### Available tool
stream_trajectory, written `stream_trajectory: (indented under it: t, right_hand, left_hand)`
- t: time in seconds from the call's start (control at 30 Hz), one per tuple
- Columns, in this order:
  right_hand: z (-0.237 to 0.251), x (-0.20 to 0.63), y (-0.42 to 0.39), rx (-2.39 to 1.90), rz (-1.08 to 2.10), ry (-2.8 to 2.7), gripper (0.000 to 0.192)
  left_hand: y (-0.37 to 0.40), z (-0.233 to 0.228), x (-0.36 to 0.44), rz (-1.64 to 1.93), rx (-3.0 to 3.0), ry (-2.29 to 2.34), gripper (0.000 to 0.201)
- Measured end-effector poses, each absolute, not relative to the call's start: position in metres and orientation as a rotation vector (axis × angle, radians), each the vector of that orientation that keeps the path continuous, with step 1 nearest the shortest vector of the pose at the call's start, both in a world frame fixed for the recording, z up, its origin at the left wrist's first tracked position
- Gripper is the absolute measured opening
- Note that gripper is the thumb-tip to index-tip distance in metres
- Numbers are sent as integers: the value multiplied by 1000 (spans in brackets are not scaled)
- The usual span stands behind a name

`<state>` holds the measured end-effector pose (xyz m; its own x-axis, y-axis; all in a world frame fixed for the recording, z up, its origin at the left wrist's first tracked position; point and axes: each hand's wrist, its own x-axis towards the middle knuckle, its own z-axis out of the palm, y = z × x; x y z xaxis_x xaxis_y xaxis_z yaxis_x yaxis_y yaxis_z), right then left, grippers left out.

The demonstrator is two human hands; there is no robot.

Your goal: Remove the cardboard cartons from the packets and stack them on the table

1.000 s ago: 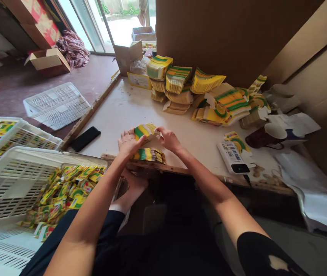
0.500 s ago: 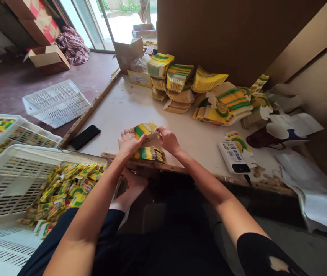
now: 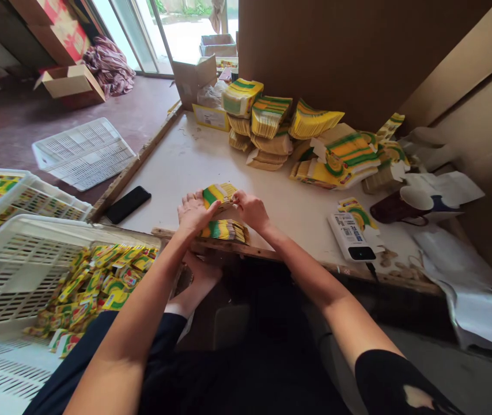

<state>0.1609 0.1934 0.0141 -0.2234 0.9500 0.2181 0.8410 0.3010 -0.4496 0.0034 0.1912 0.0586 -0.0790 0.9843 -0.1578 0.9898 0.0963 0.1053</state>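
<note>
A flat yellow-and-green carton (image 3: 217, 194) lies on the table in front of me, several layers showing at its edge. My left hand (image 3: 195, 212) steadies its left side, thumb along the near edge and fingers at the far left. At the right end, my right hand (image 3: 251, 211) pinches the carton's edge between thumb and bent fingers; the exact flap is hard to make out. Just nearer to me, a row of folded cartons (image 3: 226, 230) rests along the table's wooden front edge, below both hands.
Piled stacks of flat cartons (image 3: 271, 115) stand at the back. A black phone (image 3: 128, 205) lies left; a white power bank (image 3: 351, 237) and dark mug (image 3: 390, 206) are right. A white crate (image 3: 4, 276) with many small filled packs (image 3: 99, 282) stands at my left.
My right hand has shifted slightly and its fingers have closed further over the carton's right end. The left hand stays in place; the view has tilted a little.
</note>
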Motion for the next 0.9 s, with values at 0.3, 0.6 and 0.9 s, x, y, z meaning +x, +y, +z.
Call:
stream_trajectory:
  t: [0.3,0.6,0.9]
  right_hand:
    - [23,140,200,-1747,444,-1981,30]
    - [20,119,199,-1864,717,-1661,35]
    - [14,132,196,-1823,857,-1591,44]
  left_hand:
    - [192,56,2,-68,2052,2166,66]
    - [193,53,0,-95,2118,2134,58]
    - [191,55,0,-21,2050,2125,63]
